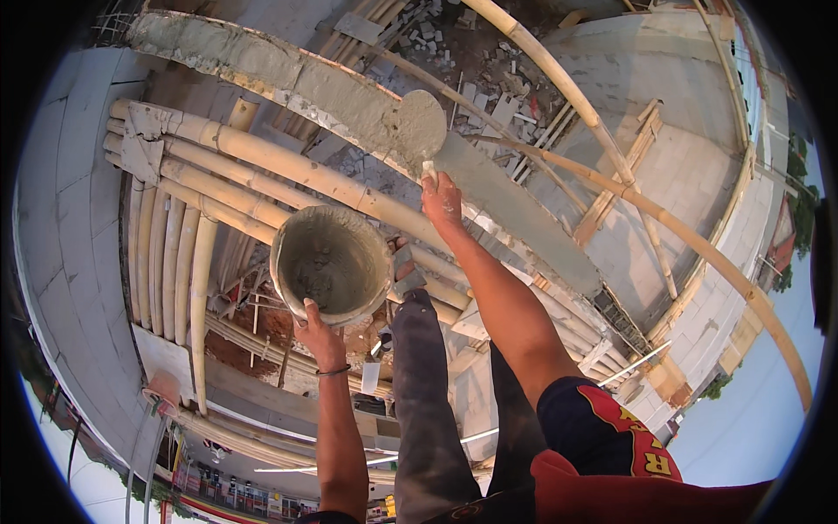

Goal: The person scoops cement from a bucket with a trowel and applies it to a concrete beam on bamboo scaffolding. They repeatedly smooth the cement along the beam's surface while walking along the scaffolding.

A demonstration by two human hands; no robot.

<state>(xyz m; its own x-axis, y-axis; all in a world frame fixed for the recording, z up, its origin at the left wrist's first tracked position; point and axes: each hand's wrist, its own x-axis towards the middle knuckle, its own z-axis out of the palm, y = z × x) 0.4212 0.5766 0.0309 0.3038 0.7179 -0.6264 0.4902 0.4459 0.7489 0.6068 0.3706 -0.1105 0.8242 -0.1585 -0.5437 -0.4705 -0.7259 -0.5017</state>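
My left hand (320, 339) grips the near rim of a mortar-caked bucket (284, 262), tilted so that its inside shows. A little wet grey mortar (327, 284) lies at its bottom. In my right hand (443, 201) is the short handle of a trowel (421, 122), fingers closed round it. The rounded blade, coated in mortar, lies over the top of a long narrow wall (340, 96). Left of the blade the mortar on the wall is rough and lumpy; to its right the strip (515, 201) looks smoother. Whether the blade touches the surface, I cannot tell.
Bundled bamboo poles (253, 166) run beneath the bucket and my feet. Long bamboo poles (698, 240) cross at the right, beyond the wall. Broken rubble (506, 79) lies far below. A grey block wall (70, 175) rises at the left.
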